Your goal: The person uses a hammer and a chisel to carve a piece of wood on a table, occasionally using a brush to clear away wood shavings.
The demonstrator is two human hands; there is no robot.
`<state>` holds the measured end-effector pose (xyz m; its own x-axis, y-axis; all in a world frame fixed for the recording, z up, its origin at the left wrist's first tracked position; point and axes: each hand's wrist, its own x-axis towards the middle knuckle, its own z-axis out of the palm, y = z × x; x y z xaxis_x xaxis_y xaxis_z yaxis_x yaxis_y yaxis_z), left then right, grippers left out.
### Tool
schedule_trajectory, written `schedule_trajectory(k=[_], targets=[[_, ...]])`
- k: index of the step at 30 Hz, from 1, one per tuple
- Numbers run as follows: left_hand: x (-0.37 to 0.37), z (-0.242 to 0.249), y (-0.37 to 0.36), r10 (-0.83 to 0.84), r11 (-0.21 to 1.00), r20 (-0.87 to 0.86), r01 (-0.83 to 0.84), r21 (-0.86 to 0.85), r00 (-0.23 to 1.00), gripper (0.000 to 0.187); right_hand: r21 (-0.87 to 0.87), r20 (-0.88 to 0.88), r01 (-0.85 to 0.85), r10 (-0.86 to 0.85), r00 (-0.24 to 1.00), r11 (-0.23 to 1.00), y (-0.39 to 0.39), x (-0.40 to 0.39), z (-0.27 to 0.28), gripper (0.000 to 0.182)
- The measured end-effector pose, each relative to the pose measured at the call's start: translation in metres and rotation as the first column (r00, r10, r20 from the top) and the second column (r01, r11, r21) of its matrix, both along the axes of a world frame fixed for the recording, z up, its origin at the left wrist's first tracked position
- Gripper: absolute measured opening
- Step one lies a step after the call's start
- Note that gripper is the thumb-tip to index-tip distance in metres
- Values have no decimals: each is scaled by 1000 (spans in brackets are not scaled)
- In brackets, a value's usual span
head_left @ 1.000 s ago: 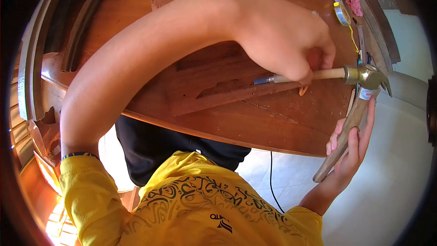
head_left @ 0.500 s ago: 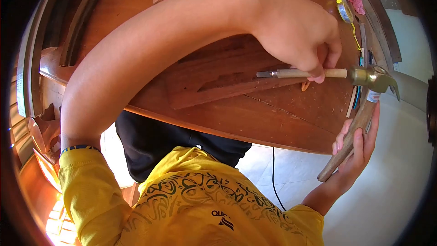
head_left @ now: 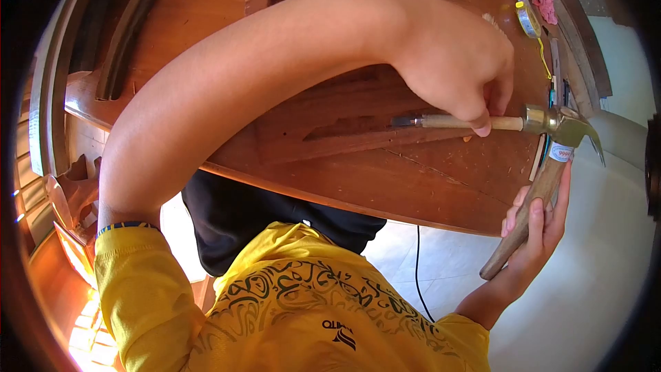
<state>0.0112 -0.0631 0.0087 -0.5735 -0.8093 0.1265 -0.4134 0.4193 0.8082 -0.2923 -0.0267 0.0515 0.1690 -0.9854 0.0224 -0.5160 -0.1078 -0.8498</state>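
Note:
My left hand (head_left: 461, 69) reaches across from the left and grips a chisel (head_left: 441, 122) by its light wooden handle, its fingers closed round it. The chisel lies nearly level in view, with its metal blade pointing left. Its tip is over a reddish-brown wooden piece (head_left: 303, 148), at the right end of a rough slot cut there. My right hand (head_left: 540, 224) is wrapped round the wooden handle of a claw hammer (head_left: 527, 227). The brassy hammer head appears to touch the butt of the chisel handle. My left forearm hides part of the wood.
A wooden table (head_left: 441, 196) carries the work. At the far right lie a tape measure (head_left: 528, 19), a crumpled cloth (head_left: 540, 0) and thin sticks or pencils. Dark wooden strips (head_left: 131, 34) lie at the left. A black cable (head_left: 417, 269) hangs below the table edge.
The hammer head has moved left against the end of the chisel handle, closing a small gap. The hammer handle has swung slightly lower. My left hand keeps its hold on the chisel.

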Motion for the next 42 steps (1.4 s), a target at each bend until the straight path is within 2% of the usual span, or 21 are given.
schedule_trajectory(k=[3,6,9,11,13,15,18,21,24,26,30,33,38,40,42], targets=[[-3,0,2,-2,1000,11,2,8,1000,33,-25,38,50,-49,998,998,-1,-7,1,68],[-5,3,3,-17,999,6,17,28,1000,29,22,106,49,-51,993,999,3,-8,1,70],[-5,-2,4,-53,999,-46,53,-1,998,27,67,153,-65,54,987,996,3,-12,-8,70],[-7,-15,6,-32,997,-95,25,-77,995,27,73,242,-32,14,970,997,3,-8,-9,70],[-8,-18,6,-29,997,-89,23,-76,996,27,58,297,-22,4,955,998,1,-2,-6,69],[-6,-12,7,-17,997,-51,13,-71,999,26,22,338,-79,67,939,997,-2,0,-6,67],[-1,-11,11,13,997,11,-12,-80,1000,26,54,273,-113,94,957,992,3,-1,-10,66],[0,-7,11,23,999,0,-23,-48,1000,26,57,253,-84,66,965,995,9,-7,-13,65],[3,8,11,33,993,-26,-30,115,999,25,76,390,27,-54,919,997,18,5,-14,67],[3,4,10,33,996,-57,-28,84,998,26,70,469,55,-81,879,996,20,13,-20,69],[5,-2,7,30,996,-136,-19,83,990,30,63,440,-6,-22,898,998,18,21,-26,71],[6,-1,10,42,993,-209,-19,114,977,34,68,354,-100,69,933,993,12,6,-29,69],[5,-3,8,23,998,-204,-10,66,979,36,125,250,-104,70,966,987,6,-4,-10,69],[6,3,9,15,995,-163,2,104,987,34,118,177,-138,116,977,983,2,-14,-9,68],[6,1,8,21,998,-167,-10,69,986,33,107,138,-156,141,980,982,0,-18,-5,68]])
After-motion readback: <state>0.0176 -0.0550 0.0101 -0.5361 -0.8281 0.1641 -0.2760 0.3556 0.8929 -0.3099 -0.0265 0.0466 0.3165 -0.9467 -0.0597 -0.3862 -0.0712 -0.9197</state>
